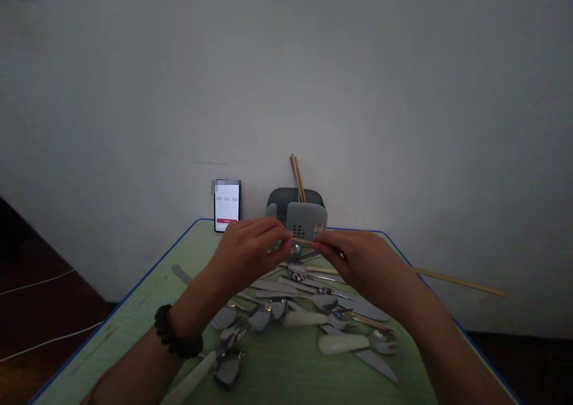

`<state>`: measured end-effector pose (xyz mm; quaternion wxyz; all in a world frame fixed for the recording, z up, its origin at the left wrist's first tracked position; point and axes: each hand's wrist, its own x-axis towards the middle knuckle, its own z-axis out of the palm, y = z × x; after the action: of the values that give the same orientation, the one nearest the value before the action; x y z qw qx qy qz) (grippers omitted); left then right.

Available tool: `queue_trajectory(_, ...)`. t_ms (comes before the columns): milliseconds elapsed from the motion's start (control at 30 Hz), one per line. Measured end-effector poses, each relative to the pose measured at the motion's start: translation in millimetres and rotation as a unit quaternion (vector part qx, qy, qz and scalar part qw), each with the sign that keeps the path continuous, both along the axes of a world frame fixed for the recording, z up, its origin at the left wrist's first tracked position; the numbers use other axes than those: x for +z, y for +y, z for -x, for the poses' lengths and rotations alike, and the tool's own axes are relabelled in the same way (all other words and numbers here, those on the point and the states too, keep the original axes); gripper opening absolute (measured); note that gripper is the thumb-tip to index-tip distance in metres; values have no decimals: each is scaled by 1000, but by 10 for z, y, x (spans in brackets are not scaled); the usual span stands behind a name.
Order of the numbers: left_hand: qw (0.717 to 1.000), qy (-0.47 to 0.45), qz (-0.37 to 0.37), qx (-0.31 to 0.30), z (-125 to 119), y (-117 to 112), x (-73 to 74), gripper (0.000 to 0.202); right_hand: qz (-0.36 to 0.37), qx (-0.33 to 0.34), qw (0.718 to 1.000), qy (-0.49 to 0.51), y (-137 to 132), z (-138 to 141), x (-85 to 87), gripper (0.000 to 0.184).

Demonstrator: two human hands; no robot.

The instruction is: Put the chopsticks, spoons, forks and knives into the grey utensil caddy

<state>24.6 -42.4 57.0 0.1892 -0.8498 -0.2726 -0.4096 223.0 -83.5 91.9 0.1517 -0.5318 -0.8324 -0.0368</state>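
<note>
My left hand (253, 247) and my right hand (358, 253) meet over the table, just in front of a grey cutlery holder (307, 214). Both pinch a pair of thin wooden chopsticks (461, 281), whose far ends stick out to the right beyond my right forearm. My left fingertips close around the left end; my right thumb and fingers grip a little further along. Below them lie scattered spoons (326, 299), forks (384, 342) and knives (378, 364). Part of this cutlery is hidden by my hands and arms. More wooden chopsticks (298, 178) stand upright in the holder.
A phone (227, 205) showing a timer leans against the white wall (286, 83) at the back left. The green table (268, 375) has a blue edge. White cables (40, 283) run at the left, off the table. A dark bead bracelet (174, 333) circles my left wrist.
</note>
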Motion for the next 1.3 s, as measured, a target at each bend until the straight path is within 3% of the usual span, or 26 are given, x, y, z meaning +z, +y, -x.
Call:
queue_trajectory(167,997,-5,59,-58,22,5,12,8,-34,39,998,38,25,-80,-35,20)
queue_trajectory(500,992,-33,79,-90,15,-74,90,6,-48,93,991,77,-16,-66,6,16)
queue_trajectory(833,995,-1,79,-59,-16,-80,70,6,-57,80,995,29,-24,4,-5,18)
queue_trajectory(1067,1000,15,-19,-7,-57,-108,89,9,-76,69,994,26,-11,33,-22,21)
queue_trajectory(1300,999,28,-37,-1,-48,-91,84,11,-59,31,998,16,-25,78,-7,25)
